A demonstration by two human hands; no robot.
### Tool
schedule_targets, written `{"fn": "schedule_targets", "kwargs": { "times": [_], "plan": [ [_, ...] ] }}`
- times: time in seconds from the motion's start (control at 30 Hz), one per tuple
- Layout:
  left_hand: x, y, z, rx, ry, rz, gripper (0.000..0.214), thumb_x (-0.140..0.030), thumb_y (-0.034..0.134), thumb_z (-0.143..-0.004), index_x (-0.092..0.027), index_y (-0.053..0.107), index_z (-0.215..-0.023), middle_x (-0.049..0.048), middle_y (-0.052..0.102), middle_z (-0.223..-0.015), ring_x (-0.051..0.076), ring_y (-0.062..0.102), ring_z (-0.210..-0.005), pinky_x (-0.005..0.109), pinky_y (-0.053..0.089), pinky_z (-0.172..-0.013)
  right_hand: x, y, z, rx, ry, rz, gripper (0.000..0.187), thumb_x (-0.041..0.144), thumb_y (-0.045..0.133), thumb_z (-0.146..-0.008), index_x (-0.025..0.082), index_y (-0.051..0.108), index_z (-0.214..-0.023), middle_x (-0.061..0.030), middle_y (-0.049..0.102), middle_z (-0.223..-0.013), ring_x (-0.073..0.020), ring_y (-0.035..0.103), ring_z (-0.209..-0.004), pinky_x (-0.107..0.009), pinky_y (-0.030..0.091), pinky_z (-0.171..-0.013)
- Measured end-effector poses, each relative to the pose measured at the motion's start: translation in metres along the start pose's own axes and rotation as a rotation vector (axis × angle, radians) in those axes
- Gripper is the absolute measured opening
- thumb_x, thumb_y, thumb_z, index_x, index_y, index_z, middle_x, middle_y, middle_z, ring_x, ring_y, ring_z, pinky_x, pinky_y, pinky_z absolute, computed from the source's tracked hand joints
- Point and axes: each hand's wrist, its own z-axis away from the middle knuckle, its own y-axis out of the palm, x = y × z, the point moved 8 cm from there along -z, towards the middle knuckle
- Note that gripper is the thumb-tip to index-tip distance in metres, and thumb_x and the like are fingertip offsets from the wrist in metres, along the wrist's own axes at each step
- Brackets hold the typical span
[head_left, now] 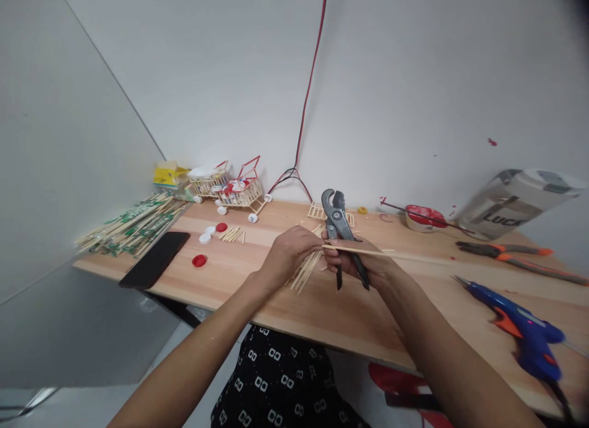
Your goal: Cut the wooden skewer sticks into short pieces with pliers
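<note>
My left hand (292, 250) is closed in a pinch at the near end of a thin wooden stick (363, 250). The stick stretches rightward across my right hand (361, 265), its far part blurred. That right hand is wrapped round a grey pipe cutter (338, 216) with black handles, its curved jaw pointing up and away from me. Beneath my hands a bundle of cut sticks (304, 272) lies on the wooden table. Just behind the cutter is a small stick frame (317, 211), partly hidden by it.
Small stick carts (239, 195) with bottle-cap wheels stand at the back left. Packaged skewers (138, 225) and a black phone (155, 260) lie at the left edge. On the right are a blue glue gun (515, 321), pliers (497, 251) and a red paint cup (424, 219).
</note>
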Motion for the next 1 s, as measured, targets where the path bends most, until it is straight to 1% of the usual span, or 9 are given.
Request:
{"fn": "schedule_targets", "kwargs": {
  "times": [0.07, 0.17, 0.27, 0.4, 0.53, 0.67, 0.73, 0.87, 1.0],
  "plan": [
    [0.005, 0.002, 0.000, -0.024, -0.089, 0.123, 0.016, -0.026, 0.056, -0.086, -0.019, 0.070, -0.088, 0.0056, 0.070, -0.090, 0.016, 0.060, -0.089, 0.029, 0.044, -0.083, 0.001, -0.003, -0.002, 0.005, -0.015, -0.036, 0.024, 0.027, 0.069, -0.072, 0.016, 0.060, -0.092, 0.0037, 0.050, -0.063, -0.0091, 0.046, -0.055, -0.025, 0.041, -0.056],
    [0.021, 0.010, 0.005, -0.078, -0.327, 0.426, 0.014, -0.026, 0.060, -0.082, -0.015, 0.069, -0.081, 0.0056, 0.069, -0.081, 0.015, 0.061, -0.076, 0.027, 0.046, -0.073, 0.008, -0.011, -0.005, -0.059, -0.124, -0.047, 0.022, 0.029, 0.069, -0.072, 0.016, 0.060, -0.088, 0.0028, 0.051, -0.066, -0.0099, 0.048, -0.058, -0.025, 0.042, -0.057],
    [0.032, 0.030, 0.013, -0.066, -0.554, 0.793, 0.017, -0.029, 0.066, -0.076, -0.012, 0.068, -0.078, 0.0054, 0.068, -0.073, 0.012, 0.059, -0.065, 0.025, 0.046, -0.064, 0.020, -0.020, -0.003, -0.177, -0.268, 0.033, 0.024, 0.033, 0.071, -0.071, 0.018, 0.061, -0.086, 0.0025, 0.052, -0.069, -0.0104, 0.050, -0.061, -0.026, 0.044, -0.061],
    [0.032, 0.049, 0.020, -0.076, -0.721, 1.099, 0.026, -0.032, 0.073, -0.069, -0.009, 0.068, -0.081, 0.0074, 0.068, -0.074, 0.011, 0.060, -0.063, 0.025, 0.045, -0.064, 0.038, -0.026, 0.009, -0.397, -0.500, 0.299, 0.031, 0.044, 0.069, -0.073, 0.019, 0.060, -0.090, 0.0017, 0.052, -0.071, -0.0117, 0.051, -0.064, -0.026, 0.045, -0.062],
    [0.028, 0.051, 0.017, -0.084, -0.713, 1.115, 0.030, -0.034, 0.075, -0.067, -0.008, 0.069, -0.080, 0.0086, 0.068, -0.072, 0.011, 0.060, -0.061, 0.024, 0.044, -0.061, 0.042, -0.027, 0.017, -0.574, -0.518, 0.657, 0.036, 0.050, 0.064, -0.074, 0.017, 0.060, -0.089, 0.0015, 0.054, -0.065, -0.0129, 0.051, -0.059, -0.026, 0.042, -0.056],
    [0.029, 0.052, 0.015, -0.080, -0.723, 1.058, 0.027, -0.034, 0.074, -0.067, -0.009, 0.070, -0.078, 0.0088, 0.069, -0.072, 0.012, 0.061, -0.062, 0.024, 0.044, -0.061, 0.040, -0.025, 0.016, -0.559, -0.467, 0.776, 0.035, 0.052, 0.063, -0.074, 0.017, 0.057, -0.075, 0.0023, 0.052, -0.058, -0.0125, 0.049, -0.053, -0.024, 0.039, -0.050],
    [0.030, 0.053, 0.015, -0.060, -0.727, 1.067, 0.026, -0.034, 0.073, -0.068, -0.009, 0.071, -0.077, 0.0086, 0.069, -0.072, 0.012, 0.062, -0.063, 0.024, 0.045, -0.062, 0.039, -0.024, 0.014, -0.546, -0.448, 0.764, 0.035, 0.051, 0.063, -0.074, 0.017, 0.055, -0.069, 0.0019, 0.052, -0.057, -0.0120, 0.048, -0.052, -0.024, 0.039, -0.048],
    [0.023, 0.051, 0.015, 0.009, -0.604, 1.073, 0.028, -0.033, 0.072, -0.070, -0.011, 0.071, -0.087, 0.0092, 0.071, -0.082, 0.014, 0.064, -0.073, 0.029, 0.048, -0.073, 0.037, -0.030, 0.013, -0.548, -0.430, 0.611, 0.036, 0.050, 0.064, -0.073, 0.017, 0.053, -0.062, 0.0016, 0.052, -0.054, -0.0111, 0.048, -0.049, -0.023, 0.039, -0.046],
    [0.023, 0.039, 0.021, -0.089, -0.547, 0.861, 0.027, -0.023, 0.076, -0.064, -0.016, 0.071, -0.090, 0.0068, 0.072, -0.086, 0.017, 0.066, -0.081, 0.033, 0.049, -0.080, 0.034, -0.034, 0.009, -0.503, -0.445, 0.445, 0.035, 0.049, 0.067, -0.071, 0.018, 0.054, -0.062, 0.0022, 0.051, -0.054, -0.0109, 0.049, -0.050, -0.023, 0.041, -0.047]
  ]
}}
